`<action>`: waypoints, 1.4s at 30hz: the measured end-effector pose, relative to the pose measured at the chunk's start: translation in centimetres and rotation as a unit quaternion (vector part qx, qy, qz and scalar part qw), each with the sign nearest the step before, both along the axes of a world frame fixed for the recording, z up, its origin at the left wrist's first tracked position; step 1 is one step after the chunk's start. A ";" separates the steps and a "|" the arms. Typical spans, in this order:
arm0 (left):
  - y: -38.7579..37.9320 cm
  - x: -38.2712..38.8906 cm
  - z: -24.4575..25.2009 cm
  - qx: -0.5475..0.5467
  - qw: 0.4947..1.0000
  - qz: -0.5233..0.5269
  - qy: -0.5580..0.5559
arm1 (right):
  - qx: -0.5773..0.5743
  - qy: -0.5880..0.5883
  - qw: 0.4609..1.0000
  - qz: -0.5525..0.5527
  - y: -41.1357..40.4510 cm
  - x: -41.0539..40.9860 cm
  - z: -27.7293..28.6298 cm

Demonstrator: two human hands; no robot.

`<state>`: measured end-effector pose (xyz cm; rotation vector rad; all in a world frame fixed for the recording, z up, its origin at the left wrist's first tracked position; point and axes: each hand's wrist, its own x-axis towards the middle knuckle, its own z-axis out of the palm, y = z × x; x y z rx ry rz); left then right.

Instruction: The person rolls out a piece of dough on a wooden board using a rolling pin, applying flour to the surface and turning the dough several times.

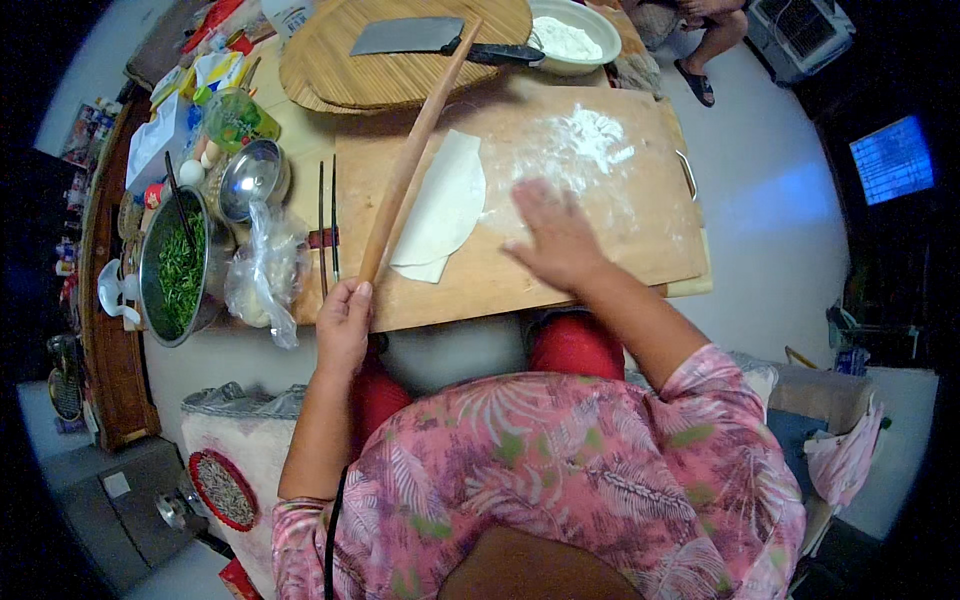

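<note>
My left hand grips the near end of a long wooden rolling pin, which slants up and away over the left part of a wooden board. Just right of the pin lies a folded sheet of rolled dough. My right hand, a little blurred, is spread palm down at the board, right of the dough, and holds nothing. White flour is scattered beyond its fingers. Whether the palm touches the board I cannot tell.
Behind the board, a cleaver lies on a round wooden chopping board beside a bowl of flour. To the left are chopsticks, a bag of dough, a steel bowl and a bowl of chopped greens. Another person's leg shows.
</note>
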<state>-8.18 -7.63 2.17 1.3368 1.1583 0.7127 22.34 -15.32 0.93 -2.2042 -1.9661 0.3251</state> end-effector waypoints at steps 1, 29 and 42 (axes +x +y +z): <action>0.0 0.0 0.1 0.000 1.000 -0.001 -0.002 | 0.008 -0.026 0.999 -0.018 -0.6 2.0 -0.4; -0.2 0.4 0.7 0.031 0.999 0.002 0.034 | 0.158 0.306 0.909 -0.235 10.4 -2.6 0.9; -0.8 0.3 1.3 0.043 0.994 -0.014 0.099 | -0.052 0.467 0.842 -0.265 8.1 -4.9 0.2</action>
